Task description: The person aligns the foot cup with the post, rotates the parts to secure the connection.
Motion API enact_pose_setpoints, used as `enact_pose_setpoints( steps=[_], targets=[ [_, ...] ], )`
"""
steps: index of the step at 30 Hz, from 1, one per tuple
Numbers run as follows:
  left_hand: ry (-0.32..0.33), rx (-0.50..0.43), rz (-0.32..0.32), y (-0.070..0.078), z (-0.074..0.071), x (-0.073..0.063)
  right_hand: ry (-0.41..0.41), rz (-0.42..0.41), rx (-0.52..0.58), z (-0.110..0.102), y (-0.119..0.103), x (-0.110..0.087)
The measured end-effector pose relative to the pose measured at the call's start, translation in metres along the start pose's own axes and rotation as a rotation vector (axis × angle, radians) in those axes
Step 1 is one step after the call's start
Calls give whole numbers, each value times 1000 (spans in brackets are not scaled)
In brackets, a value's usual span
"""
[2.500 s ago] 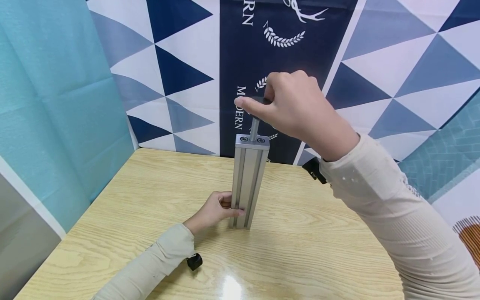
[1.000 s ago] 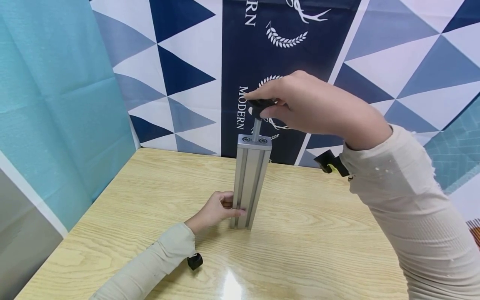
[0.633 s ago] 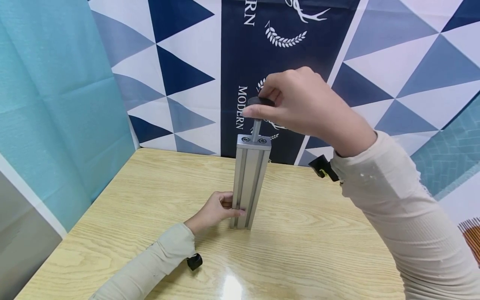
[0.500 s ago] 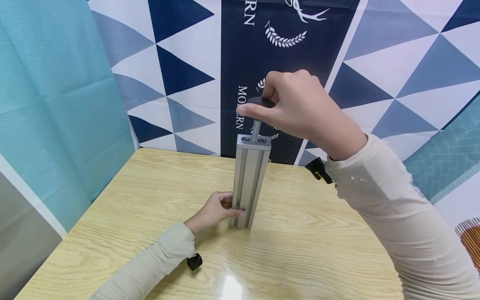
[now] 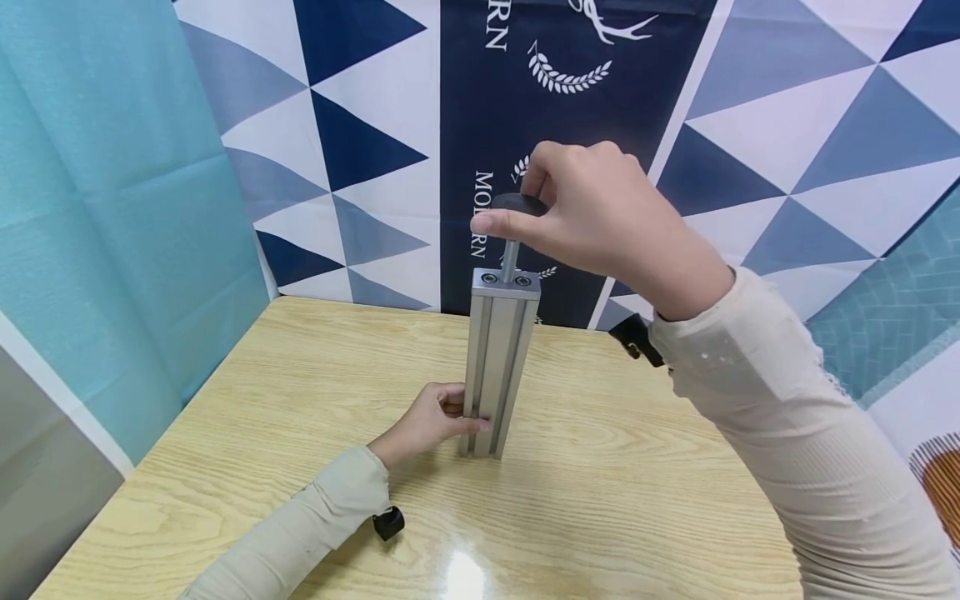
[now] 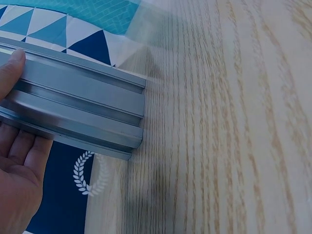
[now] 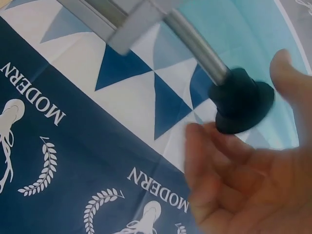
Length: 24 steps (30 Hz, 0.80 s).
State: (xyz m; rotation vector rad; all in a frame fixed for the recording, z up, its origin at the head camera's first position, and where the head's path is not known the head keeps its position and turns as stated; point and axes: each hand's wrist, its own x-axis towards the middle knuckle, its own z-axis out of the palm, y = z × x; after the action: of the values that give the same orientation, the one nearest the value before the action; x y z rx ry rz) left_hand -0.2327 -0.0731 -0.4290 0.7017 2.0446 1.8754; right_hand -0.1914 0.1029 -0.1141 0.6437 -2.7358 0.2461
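A silver aluminium extrusion profile (image 5: 495, 358) stands upright on the wooden table, with grooved sides and an end plate on top. My left hand (image 5: 431, 423) grips it low down, thumb across the front face. In the left wrist view, the profile (image 6: 73, 92) lies between thumb and fingers, its lower end at the table. A metal rod (image 5: 509, 262) rises from the end plate between two screws and carries a black knob (image 5: 519, 202). My right hand (image 5: 600, 208) holds its thumb and curled fingers around this knob. The right wrist view shows fingertips at the knob's edge (image 7: 243, 100).
The wooden table (image 5: 637, 483) reaches back to a patterned blue-and-white cloth (image 5: 375, 142). A teal curtain (image 5: 112, 167) hangs on the left. Black wrist cameras sit at both cuffs, and a brown fringed item (image 5: 941, 483) shows at the far right.
My right wrist was turned, with the elbow further right, about a second ago; it has rotated back around the knob to nearly its earlier pose. Left hand and profile have stayed put.
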Motion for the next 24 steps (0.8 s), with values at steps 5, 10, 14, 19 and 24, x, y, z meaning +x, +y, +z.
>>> enact_pose_setpoints(
  steps=[5, 10, 14, 19, 24],
  targets=[
    [6, 0, -8, 0, 0, -1, -129, -175, 24, -12, 9, -2],
    [0, -4, 1, 1, 0, -1, -212, -407, -24, -16, 18, -2],
    [-6, -6, 12, 1, 0, -1, -262, -483, -69, -19, 20, -1],
    [-7, -12, 9, 2, -1, -1, -258, -517, -92, -21, 22, 3],
    [-12, -11, 22, 2, 0, -1, -211, -532, -94, -23, 23, 7]
  ],
)
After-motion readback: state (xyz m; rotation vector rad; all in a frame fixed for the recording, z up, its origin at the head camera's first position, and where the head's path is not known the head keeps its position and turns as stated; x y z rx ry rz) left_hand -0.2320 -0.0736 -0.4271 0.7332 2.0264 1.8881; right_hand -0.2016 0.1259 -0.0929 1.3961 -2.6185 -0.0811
